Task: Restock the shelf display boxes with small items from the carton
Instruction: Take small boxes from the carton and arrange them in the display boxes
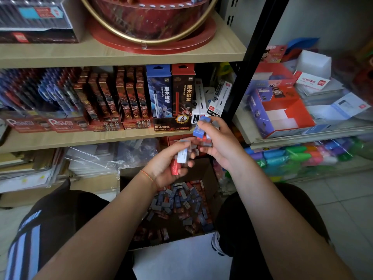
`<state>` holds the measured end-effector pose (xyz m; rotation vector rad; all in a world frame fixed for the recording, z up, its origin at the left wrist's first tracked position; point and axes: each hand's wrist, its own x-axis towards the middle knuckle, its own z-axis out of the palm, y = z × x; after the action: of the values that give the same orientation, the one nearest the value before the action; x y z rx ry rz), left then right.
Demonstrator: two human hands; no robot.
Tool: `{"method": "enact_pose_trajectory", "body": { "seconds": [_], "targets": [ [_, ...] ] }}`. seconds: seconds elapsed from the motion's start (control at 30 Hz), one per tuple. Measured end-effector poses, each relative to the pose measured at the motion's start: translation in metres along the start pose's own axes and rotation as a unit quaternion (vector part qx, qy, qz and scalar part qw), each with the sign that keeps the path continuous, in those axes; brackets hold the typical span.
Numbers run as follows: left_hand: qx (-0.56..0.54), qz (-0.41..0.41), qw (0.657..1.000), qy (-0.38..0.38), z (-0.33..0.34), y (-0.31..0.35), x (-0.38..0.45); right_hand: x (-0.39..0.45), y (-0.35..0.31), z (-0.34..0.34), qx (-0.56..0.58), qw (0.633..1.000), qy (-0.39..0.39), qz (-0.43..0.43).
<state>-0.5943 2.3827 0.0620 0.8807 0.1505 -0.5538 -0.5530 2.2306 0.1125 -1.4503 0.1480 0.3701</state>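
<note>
My left hand [167,168] grips a red and a white eraser [182,156]; my right hand [217,142] clutches a stack with a blue one on top [200,128]. The carton [203,170] of erasers sits below, between my knees. The display box [282,110] stands on the right shelf.

2 hands [167,166] [216,142], 1 carton [203,172] w/ dozens of small items [181,203], uncountable. 1 open red display box [280,112], 2 pencil boxes [159,91] upright.
</note>
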Motion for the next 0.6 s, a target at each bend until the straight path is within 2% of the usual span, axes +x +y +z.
{"method": "enact_pose_trajectory", "body": {
  "seconds": [0.3, 0.43, 0.6],
  "targets": [
    [-0.113, -0.025, 0.990, 0.076, -0.002, 0.003, 0.003, -0.005, -0.001, 0.007, -0.012, 1.000, -0.028, -0.001],
    [-0.160, -0.036, 0.980, 0.109, -0.004, 0.003, 0.004, -0.006, -0.003, 0.007, -0.110, 0.992, -0.045, -0.033],
    [-0.157, -0.031, 0.976, 0.147, -0.004, 0.000, 0.007, -0.009, 0.000, 0.012, -0.225, 0.968, -0.088, -0.061]
  ]
}}
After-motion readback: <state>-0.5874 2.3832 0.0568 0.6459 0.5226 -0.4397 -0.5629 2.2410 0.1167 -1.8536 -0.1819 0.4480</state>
